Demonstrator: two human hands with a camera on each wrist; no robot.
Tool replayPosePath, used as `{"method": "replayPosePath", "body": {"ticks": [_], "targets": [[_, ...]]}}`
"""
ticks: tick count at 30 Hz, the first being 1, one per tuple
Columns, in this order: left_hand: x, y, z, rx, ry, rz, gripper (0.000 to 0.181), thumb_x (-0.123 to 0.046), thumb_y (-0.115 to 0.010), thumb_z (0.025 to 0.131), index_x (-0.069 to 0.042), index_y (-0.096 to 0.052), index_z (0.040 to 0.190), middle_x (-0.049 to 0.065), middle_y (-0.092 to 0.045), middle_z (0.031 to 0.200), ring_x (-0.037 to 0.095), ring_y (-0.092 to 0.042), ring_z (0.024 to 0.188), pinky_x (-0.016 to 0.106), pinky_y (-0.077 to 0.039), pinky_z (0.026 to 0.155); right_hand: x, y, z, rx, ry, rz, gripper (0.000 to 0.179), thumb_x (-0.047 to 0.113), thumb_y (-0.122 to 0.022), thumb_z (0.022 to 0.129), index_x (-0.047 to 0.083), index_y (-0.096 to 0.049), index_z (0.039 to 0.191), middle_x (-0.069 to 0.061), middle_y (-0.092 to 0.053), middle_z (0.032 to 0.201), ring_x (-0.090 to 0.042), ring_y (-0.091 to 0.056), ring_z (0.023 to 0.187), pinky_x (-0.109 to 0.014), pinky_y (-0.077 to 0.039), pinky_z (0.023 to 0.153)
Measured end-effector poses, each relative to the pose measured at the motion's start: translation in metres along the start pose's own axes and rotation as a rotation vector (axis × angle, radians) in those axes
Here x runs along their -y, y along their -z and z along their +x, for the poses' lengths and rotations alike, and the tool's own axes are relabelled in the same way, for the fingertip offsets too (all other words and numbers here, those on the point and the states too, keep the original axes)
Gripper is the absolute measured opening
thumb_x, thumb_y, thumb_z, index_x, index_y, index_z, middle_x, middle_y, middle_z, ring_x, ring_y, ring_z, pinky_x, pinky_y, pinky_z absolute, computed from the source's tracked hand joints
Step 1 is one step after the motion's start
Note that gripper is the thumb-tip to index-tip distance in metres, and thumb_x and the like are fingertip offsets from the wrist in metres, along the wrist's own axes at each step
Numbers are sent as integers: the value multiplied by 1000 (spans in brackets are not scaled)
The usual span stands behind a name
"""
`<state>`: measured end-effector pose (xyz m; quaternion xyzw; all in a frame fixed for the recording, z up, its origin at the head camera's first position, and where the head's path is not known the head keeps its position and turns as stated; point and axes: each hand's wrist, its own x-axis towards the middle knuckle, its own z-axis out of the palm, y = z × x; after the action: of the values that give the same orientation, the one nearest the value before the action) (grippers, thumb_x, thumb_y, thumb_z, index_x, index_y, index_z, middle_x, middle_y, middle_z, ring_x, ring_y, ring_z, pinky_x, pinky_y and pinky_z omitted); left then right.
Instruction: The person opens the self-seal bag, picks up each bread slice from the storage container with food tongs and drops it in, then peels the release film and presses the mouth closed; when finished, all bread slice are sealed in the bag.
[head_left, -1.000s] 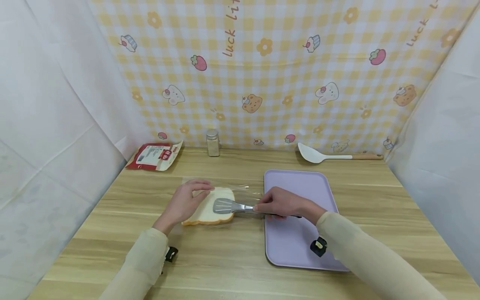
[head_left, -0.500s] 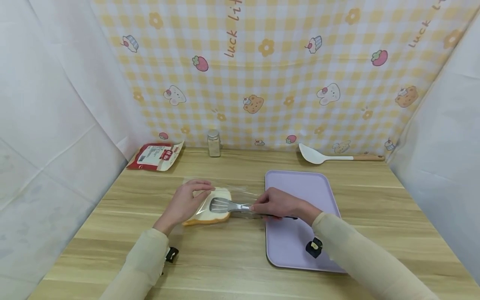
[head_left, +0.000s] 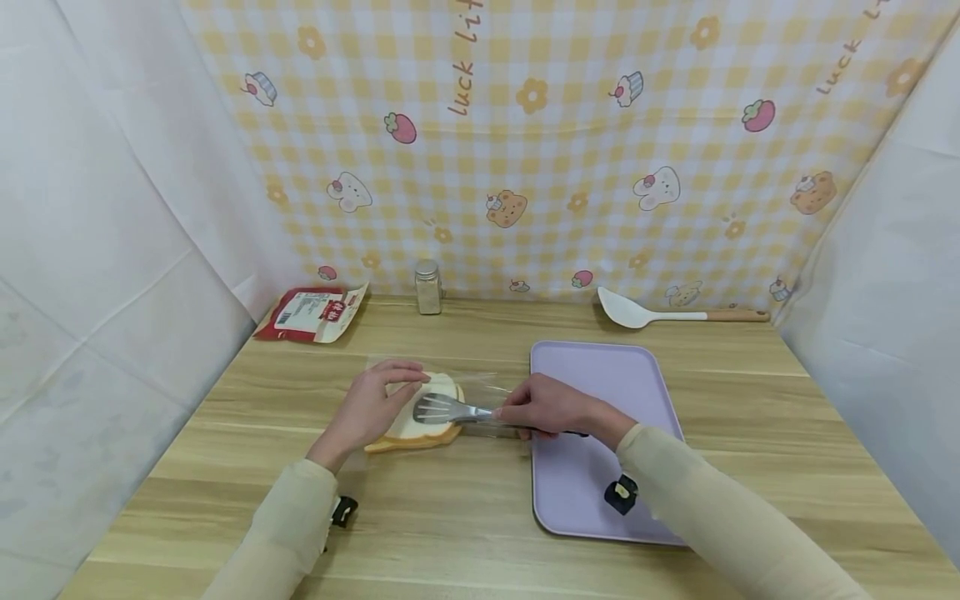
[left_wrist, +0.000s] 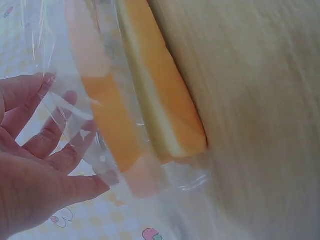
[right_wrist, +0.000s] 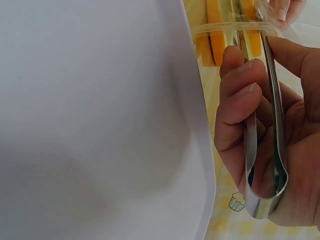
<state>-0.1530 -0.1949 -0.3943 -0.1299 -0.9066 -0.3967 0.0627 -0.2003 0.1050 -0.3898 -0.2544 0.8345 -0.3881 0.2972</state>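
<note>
White bread slices with brown crusts point(head_left: 408, 427) lie in a clear plastic bag point(head_left: 483, 385) left of the tray; two crust edges point(left_wrist: 167, 85) show through the film in the left wrist view. My left hand point(head_left: 375, 404) holds the bag at its left part, thumb and fingers spread apart on the film. Metal tongs point(head_left: 441, 408) reach in through the bag's mouth from the right, with their slotted upper head lying over the top slice. My right hand point(head_left: 551, 406) grips the tongs along their arms, fingers curled on one side and thumb on the other.
A lilac tray point(head_left: 573, 492) lies beneath the right forearm. At the back stand or lie a red and white food packet point(head_left: 307, 313), a glass jar with a metal lid point(head_left: 428, 290), and a white spatula with a wooden handle point(head_left: 630, 312).
My right hand and the tongs have slid a little to the left, deeper over the bread. The top slice has shifted left, baring the slice below. My left hand has hardly moved.
</note>
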Motion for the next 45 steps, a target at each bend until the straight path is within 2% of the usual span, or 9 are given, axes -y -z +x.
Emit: {"method": "replayPosePath", "body": {"ticks": [7,11,22,26,33,39,45], "targets": [[2,0,-2,-6,-22,2,19,-12,-66,104,-4,-80,114,19,-71,134,42,-62,132,63,-46,113,2,-2,1,-27,-26,-43,29,36,-68,103,10,-82,99,-1,-59,59,-9,-43,44,-24,-35,44],[3,1,-3,-6,-12,-1,18,-11,-67,104,-4,-80,114,18,-71,134,41,-61,133,63,-45,114,7,-4,-1,-36,-46,-75,29,37,-68,103,12,-82,101,-1,-60,61,-10,-47,47,-24,-36,45],[6,1,-1,-21,-2,-7,19,-10,-67,103,-4,-80,116,18,-71,134,42,-61,133,62,-45,114,20,7,-10,9,-85,-133,42,47,-62,105,11,-79,94,-5,-65,67,-14,-56,53,-27,-45,49],[7,2,-2,-10,17,-17,21,-12,-65,105,-4,-79,119,18,-70,136,43,-59,135,63,-46,113,22,14,-14,17,-117,-128,41,48,-62,105,11,-80,98,-10,-72,72,-15,-58,53,-30,-47,50],[7,2,-3,5,41,-18,23,-14,-64,106,-4,-78,120,18,-69,138,42,-58,137,63,-45,115,22,18,-17,36,-92,-123,46,49,-60,105,9,-80,94,-9,-74,75,-15,-59,53,-30,-48,49],[5,2,-3,1,22,-16,21,-12,-63,106,-5,-79,118,18,-69,136,43,-59,135,63,-46,113,18,24,-22,48,-90,-100,48,49,-60,105,7,-80,92,-13,-73,76,-18,-57,55,-30,-45,49],[5,2,-4,-5,9,-12,20,-12,-64,105,-5,-79,116,18,-71,135,42,-61,133,62,-47,112,16,32,-29,59,-123,-96,49,50,-61,104,7,-80,92,-14,-72,76,-18,-57,55,-30,-45,50]]}}
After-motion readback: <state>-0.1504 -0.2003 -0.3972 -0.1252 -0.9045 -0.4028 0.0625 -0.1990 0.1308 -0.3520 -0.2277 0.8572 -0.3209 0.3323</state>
